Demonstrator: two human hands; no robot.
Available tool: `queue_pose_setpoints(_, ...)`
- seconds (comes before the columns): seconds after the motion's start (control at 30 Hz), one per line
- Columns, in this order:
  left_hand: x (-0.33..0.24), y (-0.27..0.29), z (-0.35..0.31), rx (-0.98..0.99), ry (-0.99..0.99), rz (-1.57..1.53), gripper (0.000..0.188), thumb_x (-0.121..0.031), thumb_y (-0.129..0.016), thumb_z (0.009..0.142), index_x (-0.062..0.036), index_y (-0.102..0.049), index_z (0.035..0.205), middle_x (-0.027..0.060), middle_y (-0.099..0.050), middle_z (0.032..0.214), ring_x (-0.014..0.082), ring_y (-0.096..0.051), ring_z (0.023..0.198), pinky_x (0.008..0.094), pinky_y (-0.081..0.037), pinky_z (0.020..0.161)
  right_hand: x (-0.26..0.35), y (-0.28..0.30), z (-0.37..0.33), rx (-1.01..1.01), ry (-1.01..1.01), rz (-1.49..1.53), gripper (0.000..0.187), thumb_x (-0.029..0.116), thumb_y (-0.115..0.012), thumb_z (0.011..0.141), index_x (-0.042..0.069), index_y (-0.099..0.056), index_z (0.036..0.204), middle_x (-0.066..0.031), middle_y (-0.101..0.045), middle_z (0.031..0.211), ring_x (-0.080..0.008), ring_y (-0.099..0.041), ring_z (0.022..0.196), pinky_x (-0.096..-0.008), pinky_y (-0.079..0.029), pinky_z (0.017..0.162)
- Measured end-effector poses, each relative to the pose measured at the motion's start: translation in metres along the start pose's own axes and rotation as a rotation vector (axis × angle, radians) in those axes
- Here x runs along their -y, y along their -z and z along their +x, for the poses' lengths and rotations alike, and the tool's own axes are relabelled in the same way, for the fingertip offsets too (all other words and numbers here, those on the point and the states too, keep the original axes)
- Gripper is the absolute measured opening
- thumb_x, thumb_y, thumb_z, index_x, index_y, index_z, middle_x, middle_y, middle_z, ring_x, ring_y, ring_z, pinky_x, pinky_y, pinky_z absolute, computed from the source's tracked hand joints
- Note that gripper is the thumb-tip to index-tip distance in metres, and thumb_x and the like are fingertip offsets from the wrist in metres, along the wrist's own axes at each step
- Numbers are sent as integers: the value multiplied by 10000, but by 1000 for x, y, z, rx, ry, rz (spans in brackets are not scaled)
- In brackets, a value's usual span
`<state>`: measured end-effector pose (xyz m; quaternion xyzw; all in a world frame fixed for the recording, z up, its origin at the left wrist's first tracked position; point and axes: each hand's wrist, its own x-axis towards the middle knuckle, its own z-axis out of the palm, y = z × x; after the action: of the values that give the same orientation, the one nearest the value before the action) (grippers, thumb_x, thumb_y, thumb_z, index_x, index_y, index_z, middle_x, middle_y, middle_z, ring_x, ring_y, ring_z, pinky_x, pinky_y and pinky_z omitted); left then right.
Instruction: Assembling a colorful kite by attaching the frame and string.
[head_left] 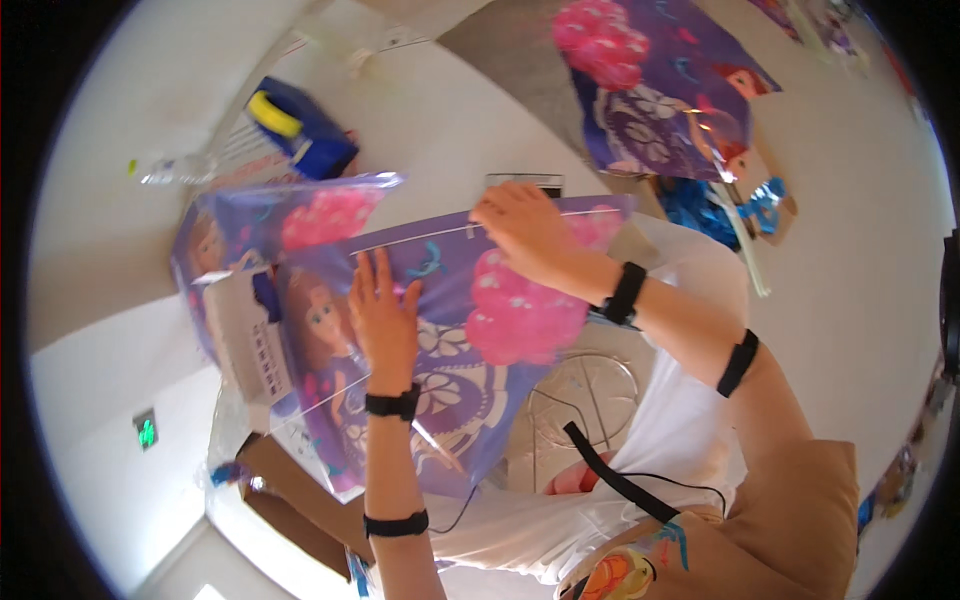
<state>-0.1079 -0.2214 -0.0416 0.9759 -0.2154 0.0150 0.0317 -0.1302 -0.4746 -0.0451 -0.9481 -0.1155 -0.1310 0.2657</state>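
A purple printed plastic sheet [450, 375], with a cartoon figure and pink round shapes, spreads across the surface before me and down toward my lap. Along its far edge runs a thin white strip [415, 240]. My left hand [385, 320] rests flat on the sheet, fingers stretched out and their tips by the strip's left end. Farther right, my right hand [530, 235] is closed at the far edge, over the strip. Its fingertips are partly hidden, so what they grip cannot be made out.
A white box [243, 335] lies left of my left hand, beside another purple printed sheet [335, 215]. A blue and yellow object [305, 130] sits at the far left. More purple printed film [650, 120] lies far right, above an open carton [775, 190]. A brown cardboard box [300, 500] stands lower left.
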Motion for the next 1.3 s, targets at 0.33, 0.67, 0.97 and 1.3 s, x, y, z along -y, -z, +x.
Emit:
queue_pose_setpoints(0.33,1,12,-18,33,149,-48,653,-356,-603,907,-82,-368,1451,204,-374,1472,372,-409,1271,480,-413,992,3,-12,15,-58,135,22,178,48,-589,729,46,-609,906,-71,-555,945,-236,-539,967,-364,-402,864)
queue_pose_setpoints(0.67,-7,15,-13,55,163,10,634,-351,-591,912,-84,-374,1445,128,-364,1499,351,-434,1233,488,-453,933,3,-6,17,19,53,-59,108,19,-584,716,42,-559,818,-88,-534,864,-255,-532,887,-364,-399,826)
queue_pose_setpoints(0.97,-2,12,-15,39,133,112,631,-377,-591,901,-106,-393,1436,82,-385,1496,342,-451,1218,489,-473,872,5,-7,18,9,48,-44,127,30,-608,712,36,-559,829,-97,-532,872,-267,-528,887,-371,-400,820)
queue_pose_setpoints(1.3,-1,14,-11,59,115,14,654,-363,-606,895,-114,-372,1452,87,-368,1504,354,-448,1199,501,-480,884,-3,2,17,-3,7,-42,126,30,-614,707,37,-576,827,-95,-543,862,-262,-533,903,-368,-402,835)
